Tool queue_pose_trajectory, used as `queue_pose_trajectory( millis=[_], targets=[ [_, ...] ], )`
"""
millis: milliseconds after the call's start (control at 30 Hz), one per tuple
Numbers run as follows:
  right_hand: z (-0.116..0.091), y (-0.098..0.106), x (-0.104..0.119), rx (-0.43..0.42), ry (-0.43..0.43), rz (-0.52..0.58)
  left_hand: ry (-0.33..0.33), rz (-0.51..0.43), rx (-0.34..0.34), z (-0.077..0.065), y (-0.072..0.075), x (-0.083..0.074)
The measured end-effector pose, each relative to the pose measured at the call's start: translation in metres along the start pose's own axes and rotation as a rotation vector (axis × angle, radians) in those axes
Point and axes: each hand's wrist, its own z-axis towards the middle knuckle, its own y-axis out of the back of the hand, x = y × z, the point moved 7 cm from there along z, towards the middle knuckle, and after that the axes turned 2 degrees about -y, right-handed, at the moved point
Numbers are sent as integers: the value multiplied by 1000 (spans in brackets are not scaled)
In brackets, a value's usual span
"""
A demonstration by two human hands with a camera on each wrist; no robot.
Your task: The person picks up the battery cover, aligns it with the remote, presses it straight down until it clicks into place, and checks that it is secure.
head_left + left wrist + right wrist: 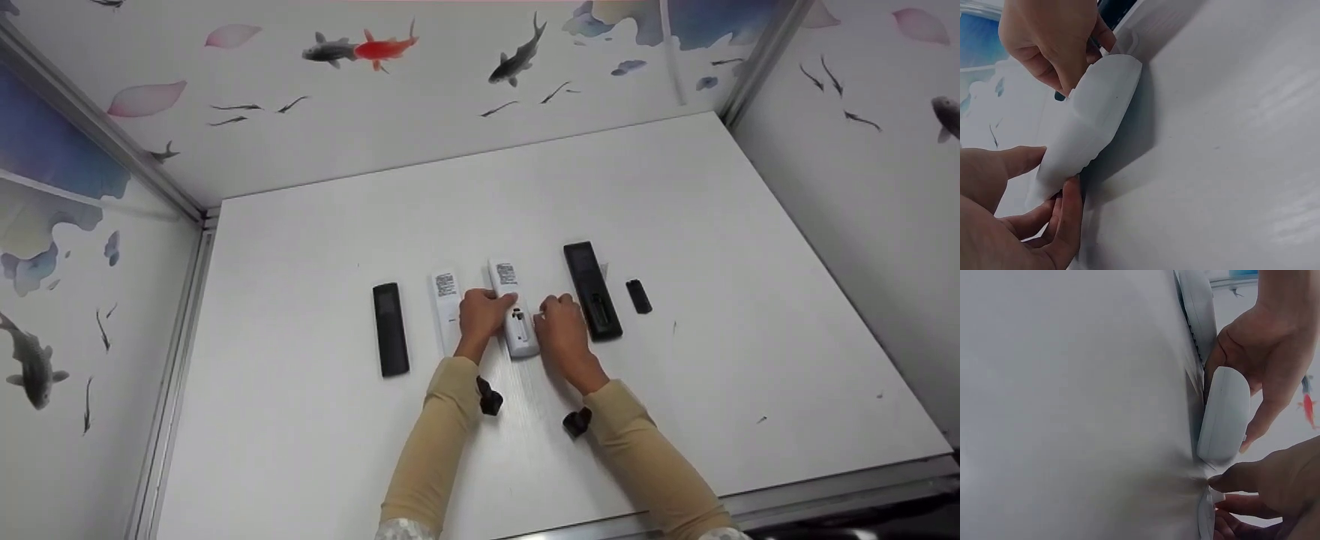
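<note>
A white remote control [521,341] lies back up on the table, its battery compartment uncovered. My left hand [480,315] grips it by the sides, thumb on one edge and fingers on the other, as the left wrist view shows around the remote [1092,107]. Close to the remote's right edge, my right hand [564,334] pinches a small white piece [1217,496], mostly hidden by the fingers. Its exact kind cannot be told. A second white remote [445,289] lies just left of my left hand, partly covered by it.
A black remote [390,330] lies at the left. Another black remote [589,281], its battery compartment uncovered, lies right of my right hand, with a small black battery cover [639,297] beyond it. Printed walls enclose the white table [300,450] at the back and sides.
</note>
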Motion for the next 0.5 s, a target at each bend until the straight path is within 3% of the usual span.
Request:
queue_pose_trajectory(
  millis=[133, 500],
  targets=[
    [2, 1, -1, -20, 12, 29, 6, -12, 8, 0, -1, 1],
    [4, 3, -10, -18, -77, 51, 0, 2, 24, 1, -2, 0]
  ],
)
